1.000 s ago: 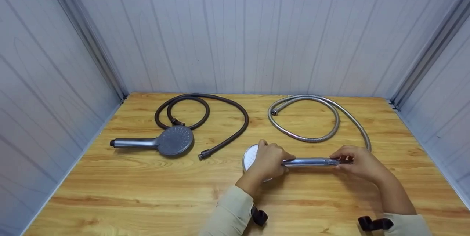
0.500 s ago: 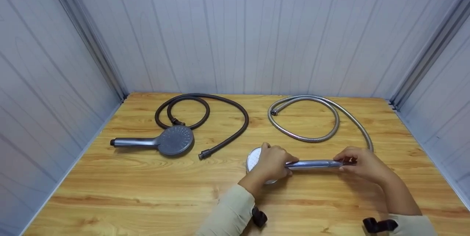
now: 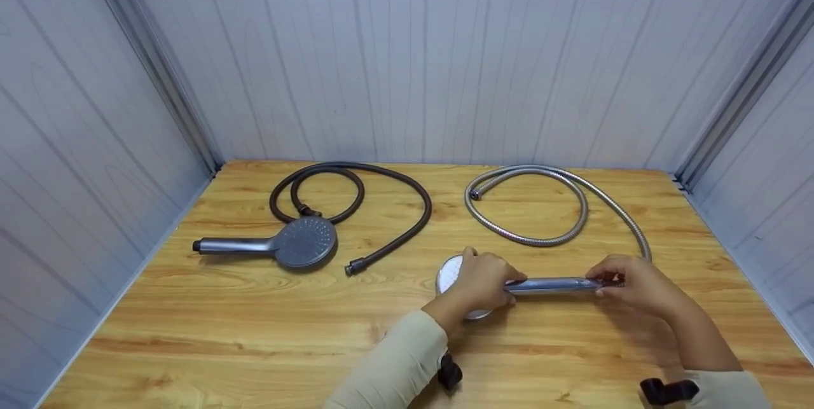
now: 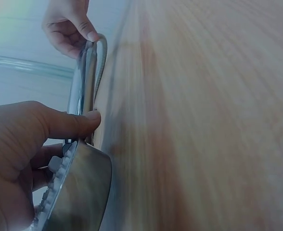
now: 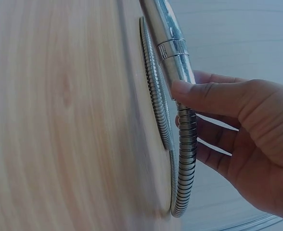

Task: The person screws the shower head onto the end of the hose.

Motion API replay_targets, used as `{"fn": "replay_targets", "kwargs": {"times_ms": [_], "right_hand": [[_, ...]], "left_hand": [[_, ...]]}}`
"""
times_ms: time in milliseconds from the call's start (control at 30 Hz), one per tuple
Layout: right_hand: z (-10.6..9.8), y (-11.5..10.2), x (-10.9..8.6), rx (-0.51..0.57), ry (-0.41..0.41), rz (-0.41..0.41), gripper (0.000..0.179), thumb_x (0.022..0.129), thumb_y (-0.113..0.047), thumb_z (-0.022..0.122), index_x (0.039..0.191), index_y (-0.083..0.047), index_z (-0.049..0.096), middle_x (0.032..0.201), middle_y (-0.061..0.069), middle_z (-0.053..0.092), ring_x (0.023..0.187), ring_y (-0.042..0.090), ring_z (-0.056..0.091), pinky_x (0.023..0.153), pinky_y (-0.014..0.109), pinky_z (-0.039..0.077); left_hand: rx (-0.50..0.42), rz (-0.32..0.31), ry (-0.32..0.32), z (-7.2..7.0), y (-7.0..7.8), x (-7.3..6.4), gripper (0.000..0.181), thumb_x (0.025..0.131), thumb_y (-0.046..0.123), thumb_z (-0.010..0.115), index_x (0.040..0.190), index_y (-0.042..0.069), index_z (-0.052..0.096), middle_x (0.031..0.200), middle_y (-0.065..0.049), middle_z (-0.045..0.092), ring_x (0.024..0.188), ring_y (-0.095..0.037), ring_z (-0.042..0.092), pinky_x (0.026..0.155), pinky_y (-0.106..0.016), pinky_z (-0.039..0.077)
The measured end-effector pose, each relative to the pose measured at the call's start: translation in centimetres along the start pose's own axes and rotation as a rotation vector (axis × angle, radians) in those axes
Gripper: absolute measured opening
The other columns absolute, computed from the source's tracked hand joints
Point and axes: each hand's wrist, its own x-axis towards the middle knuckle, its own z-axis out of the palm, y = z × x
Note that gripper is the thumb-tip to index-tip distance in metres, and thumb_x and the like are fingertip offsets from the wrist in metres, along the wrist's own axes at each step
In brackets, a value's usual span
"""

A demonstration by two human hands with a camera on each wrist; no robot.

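A chrome hand shower [image 3: 552,285] with a white spray face lies sideways between both hands, close over the table. My left hand [image 3: 482,284] grips it at the neck, covering much of its round head. At the handle's other end, my right hand [image 3: 638,287] pinches the hose's metal end fitting [image 5: 178,67] between thumb and fingers. In the right wrist view the fitting meets the handle end in one line, and the ribbed silver hose [image 5: 187,154] bends down below the fingers. The rest of that hose loops behind the hands on the table, its free end inside the loop.
At the left lies a grey hand shower [image 3: 305,242], its handle pointing left. A dark hose [image 3: 425,205] coils behind it, with one end fitting towards the middle. The wooden table [image 3: 254,339] is bordered by white panel walls [image 3: 394,59] at the back and sides.
Both hands and the chrome hand shower have shifted slightly to the right, and the near stretch of the silver hose has moved with them. The grey hand shower and dark hose stay put.
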Motion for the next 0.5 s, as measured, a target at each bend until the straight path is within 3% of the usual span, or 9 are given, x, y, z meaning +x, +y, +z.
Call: {"fn": "replay_targets", "kwargs": {"times_ms": [333, 500], "right_hand": [[-0.8, 0.1, -0.4, -0.069, 0.037, -0.03, 0.024, 0.08, 0.006, 0.074, 0.102, -0.004, 0.072, 0.095, 0.003, 0.068, 0.082, 0.013, 0.062, 0.067, 0.029, 0.051], [-1.0, 0.4, -0.7, -0.086, 0.052, -0.007, 0.026, 0.079, 0.007, 0.073, 0.102, -0.004, 0.072, 0.095, 0.002, 0.067, 0.083, 0.011, 0.061, 0.068, 0.029, 0.052]], "left_hand": [[0.029, 0.005, -0.03, -0.3, 0.6, 1.2, 0.042, 0.08, 0.039, 0.079, 0.121, 0.043, 0.068, 0.107, 0.024, 0.068, 0.086, -0.004, 0.058, 0.072, -0.033, 0.026], [0.024, 0.005, -0.057, -0.3, 0.8, 1.9, 0.045, 0.079, 0.04, 0.08, 0.122, 0.043, 0.066, 0.11, 0.024, 0.067, 0.087, -0.004, 0.057, 0.074, -0.033, 0.025]]}}
